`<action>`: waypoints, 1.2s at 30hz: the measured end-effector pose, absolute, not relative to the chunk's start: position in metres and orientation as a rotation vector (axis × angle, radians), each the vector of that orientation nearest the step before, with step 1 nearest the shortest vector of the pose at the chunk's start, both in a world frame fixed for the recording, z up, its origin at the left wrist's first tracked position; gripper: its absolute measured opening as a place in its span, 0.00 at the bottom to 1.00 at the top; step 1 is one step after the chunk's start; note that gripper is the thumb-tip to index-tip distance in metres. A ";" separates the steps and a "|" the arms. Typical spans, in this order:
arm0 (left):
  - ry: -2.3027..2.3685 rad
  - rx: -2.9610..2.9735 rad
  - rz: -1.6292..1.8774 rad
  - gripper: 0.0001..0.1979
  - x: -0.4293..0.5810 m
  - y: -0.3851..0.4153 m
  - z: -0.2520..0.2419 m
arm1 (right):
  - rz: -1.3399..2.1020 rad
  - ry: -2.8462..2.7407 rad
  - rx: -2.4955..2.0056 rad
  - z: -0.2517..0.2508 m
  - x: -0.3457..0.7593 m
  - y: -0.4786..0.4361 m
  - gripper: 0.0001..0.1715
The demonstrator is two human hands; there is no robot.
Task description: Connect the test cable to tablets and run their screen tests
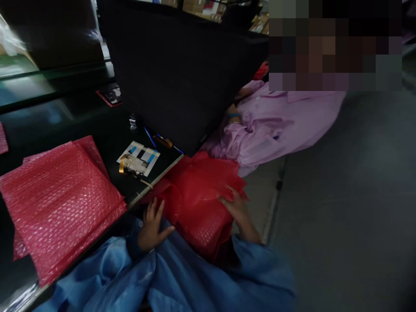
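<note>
A loose pile of red bubble wrap bags (198, 195) lies low in front of me, beside the table edge. My left hand (152, 229) is at the pile's left side, its fingers spread and nothing held in it. On the pile's right part rests my right hand (238, 212), slightly blurred, with fingers apart and touching the red plastic. To the left, a stack of flat red bubble wrap bags (65, 203) lies on the dark tabletop. Near the table edge sits a small white card (139, 159) with taped pieces and a gold strip.
A large black panel (188, 73) stands across the table. Blue pens (150, 137) lie by its foot. A co-worker in a pink sleeve (269, 125) is beyond it on the right. The metal table edge (165, 172) runs diagonally, with grey floor (341, 208) at right.
</note>
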State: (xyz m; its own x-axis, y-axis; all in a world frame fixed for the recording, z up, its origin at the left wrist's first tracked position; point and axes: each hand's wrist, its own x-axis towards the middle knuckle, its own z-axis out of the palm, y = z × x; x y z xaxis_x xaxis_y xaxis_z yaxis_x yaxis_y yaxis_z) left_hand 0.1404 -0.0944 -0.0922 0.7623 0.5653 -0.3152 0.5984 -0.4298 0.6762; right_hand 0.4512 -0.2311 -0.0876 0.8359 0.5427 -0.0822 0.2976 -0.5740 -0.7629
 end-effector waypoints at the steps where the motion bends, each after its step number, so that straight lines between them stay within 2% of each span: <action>1: 0.897 2.163 -0.057 0.45 0.150 -0.095 -0.100 | 0.416 -0.575 -2.203 -0.085 0.452 -0.239 0.36; 5: 0.894 2.243 -0.073 0.42 0.187 -0.083 -0.120 | 0.667 -0.358 -2.081 -0.076 0.451 -0.268 0.39; 9: 0.761 2.234 -0.183 0.36 0.212 -0.068 -0.142 | 0.757 -0.300 -2.011 -0.062 0.453 -0.292 0.29; 13: 0.702 2.185 -0.224 0.30 0.215 -0.069 -0.156 | 0.691 -0.243 -1.991 -0.026 0.455 -0.308 0.26; 18: 0.767 2.102 -0.117 0.35 0.207 -0.085 -0.126 | 0.639 -0.225 -1.968 0.044 0.441 -0.303 0.21; 22: 0.678 1.943 -0.115 0.25 0.204 -0.111 -0.085 | 0.562 -0.242 -1.932 0.087 0.424 -0.286 0.24; 23: 0.620 1.894 -0.140 0.25 0.203 -0.118 -0.074 | 0.550 -0.241 -1.914 0.094 0.419 -0.281 0.24; 28: 0.447 1.690 -0.108 0.45 0.207 -0.139 -0.028 | 0.603 -0.327 -1.807 0.114 0.385 -0.262 0.26; 30: 0.424 1.656 -0.033 0.48 0.210 -0.142 -0.016 | 0.627 -0.491 -1.797 0.119 0.364 -0.255 0.24; 32: 0.452 1.658 0.056 0.43 0.210 -0.141 -0.008 | 0.733 -0.771 -1.744 0.121 0.338 -0.244 0.20; 34: 0.524 1.697 0.131 0.30 0.203 -0.138 -0.005 | 0.911 -1.153 -1.605 0.123 0.309 -0.226 0.16; 36: 0.672 1.832 0.196 0.24 0.191 -0.131 -0.006 | 0.981 -1.537 -1.421 0.123 0.281 -0.203 0.17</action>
State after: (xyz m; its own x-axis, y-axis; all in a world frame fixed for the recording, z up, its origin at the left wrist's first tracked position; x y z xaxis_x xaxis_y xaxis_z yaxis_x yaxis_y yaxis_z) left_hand 0.1913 -0.1314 -0.0058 0.8240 0.5345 -0.1880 0.3495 -0.2183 0.9111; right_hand 0.2812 -0.2035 0.1227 -0.0423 0.9977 0.0535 0.3713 0.0654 -0.9262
